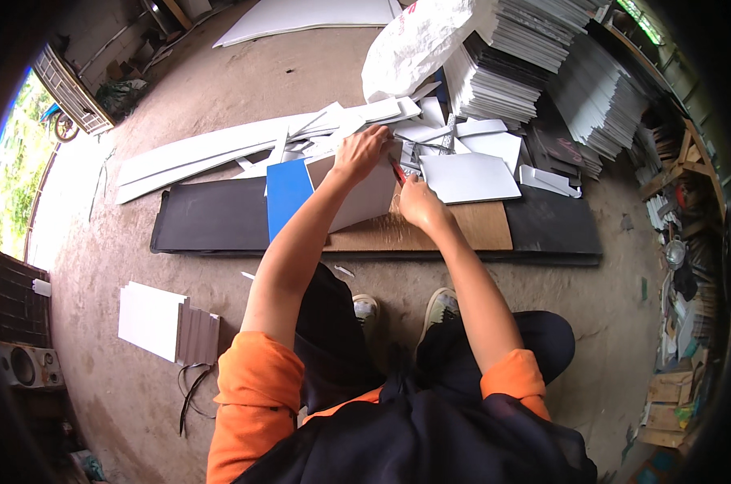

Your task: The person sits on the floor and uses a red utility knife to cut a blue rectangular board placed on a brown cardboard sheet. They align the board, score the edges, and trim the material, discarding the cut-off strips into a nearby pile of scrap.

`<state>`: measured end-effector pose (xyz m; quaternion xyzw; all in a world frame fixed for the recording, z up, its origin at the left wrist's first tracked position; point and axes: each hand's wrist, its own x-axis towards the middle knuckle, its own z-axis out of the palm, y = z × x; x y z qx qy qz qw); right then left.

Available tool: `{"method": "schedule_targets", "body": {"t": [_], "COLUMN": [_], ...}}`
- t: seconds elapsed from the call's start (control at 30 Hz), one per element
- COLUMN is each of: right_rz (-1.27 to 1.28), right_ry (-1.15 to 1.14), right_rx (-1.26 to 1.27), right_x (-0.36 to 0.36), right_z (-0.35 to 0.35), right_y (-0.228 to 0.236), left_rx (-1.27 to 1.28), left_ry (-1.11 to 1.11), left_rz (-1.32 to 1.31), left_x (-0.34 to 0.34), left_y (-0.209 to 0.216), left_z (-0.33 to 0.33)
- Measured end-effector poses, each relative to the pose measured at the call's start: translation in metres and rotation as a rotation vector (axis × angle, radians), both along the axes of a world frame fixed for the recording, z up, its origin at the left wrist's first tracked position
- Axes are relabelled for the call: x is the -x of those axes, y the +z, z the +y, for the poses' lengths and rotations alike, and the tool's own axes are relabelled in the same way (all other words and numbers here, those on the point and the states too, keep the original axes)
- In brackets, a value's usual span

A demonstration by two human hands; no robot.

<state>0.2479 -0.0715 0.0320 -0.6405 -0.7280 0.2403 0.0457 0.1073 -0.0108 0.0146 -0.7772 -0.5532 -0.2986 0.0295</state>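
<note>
My right hand [419, 202] is closed around a red utility knife [398, 172], which points away from me at the right edge of a pale grey sheet [365, 196]. On the far end of that sheet my left hand [361, 153] presses down with bent fingers, gripping near its corner; the fingertips are partly hidden. A blue sheet [288, 198] lies at its left. Underneath, a scored brown board [438, 228] rests on long black sheets [212, 214]. Just right of the knife lies a white rectangular panel [470, 177].
White offcuts and long strips [196, 157] are heaped beyond the boards. A white sack [414, 52] and tall stacks of white sheets [499, 77] stand at the back right. A small panel stack [152, 320] sits left on the concrete floor; a speaker [31, 365] is at the far left.
</note>
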Motion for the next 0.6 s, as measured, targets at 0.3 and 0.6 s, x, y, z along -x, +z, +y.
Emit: {"method": "schedule_targets", "body": {"t": [0.3, 0.6], "right_rz": [-0.014, 0.011], "right_ry": [0.023, -0.044], "right_rx": [-0.033, -0.09], "right_x": [0.003, 0.002], "right_z": [0.0, -0.025], "right_y": [0.004, -0.008], "left_rx": [0.063, -0.018], "left_ry": [-0.033, 0.019], "left_rz": [0.133, 0.167], "left_x": [0.009, 0.004], "left_y": [0.0, -0.007], "left_z": [0.008, 0.01]}}
